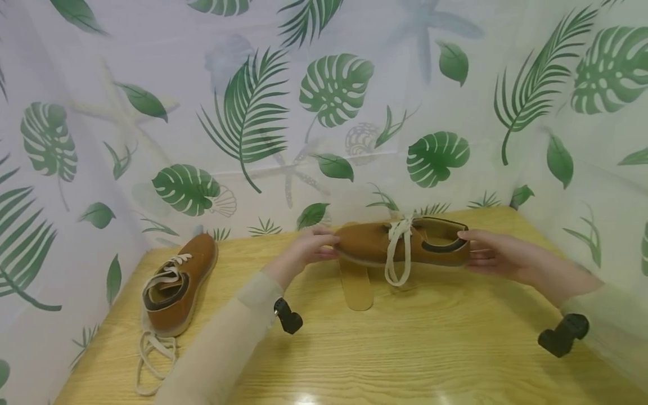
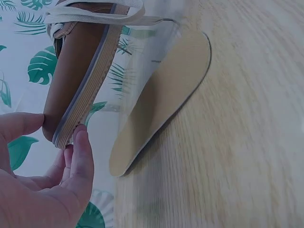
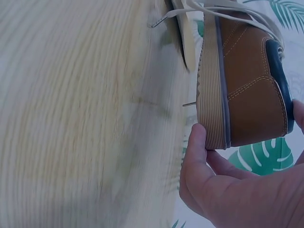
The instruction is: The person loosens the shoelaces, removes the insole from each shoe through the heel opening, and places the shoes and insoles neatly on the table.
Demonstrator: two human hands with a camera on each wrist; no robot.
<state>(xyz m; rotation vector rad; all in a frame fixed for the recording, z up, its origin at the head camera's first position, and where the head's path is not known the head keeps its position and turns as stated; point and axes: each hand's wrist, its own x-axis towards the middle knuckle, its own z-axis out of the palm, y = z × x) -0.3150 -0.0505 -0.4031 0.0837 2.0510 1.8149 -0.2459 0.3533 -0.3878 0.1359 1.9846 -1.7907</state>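
Observation:
A brown shoe (image 1: 364,242) with cream laces tied in a hanging bow is held sideways above the table, toe to the left. My left hand (image 1: 316,246) pinches its toe, thumb on top and fingers under the sole, as the left wrist view shows. At the heel, my right hand (image 1: 493,254) grips with the thumb at the collar and fingers beneath the sole (image 3: 212,90). Below the shoe a tan insole (image 2: 166,90) lies on the table, partly hidden by the shoe in the head view.
A second brown shoe (image 1: 201,253) stands at the left of the wooden table (image 1: 430,349), its loose cream lace (image 1: 152,360) trailing toward the front. Behind the table hangs a leaf-patterned curtain (image 1: 385,185), close to the back edge.

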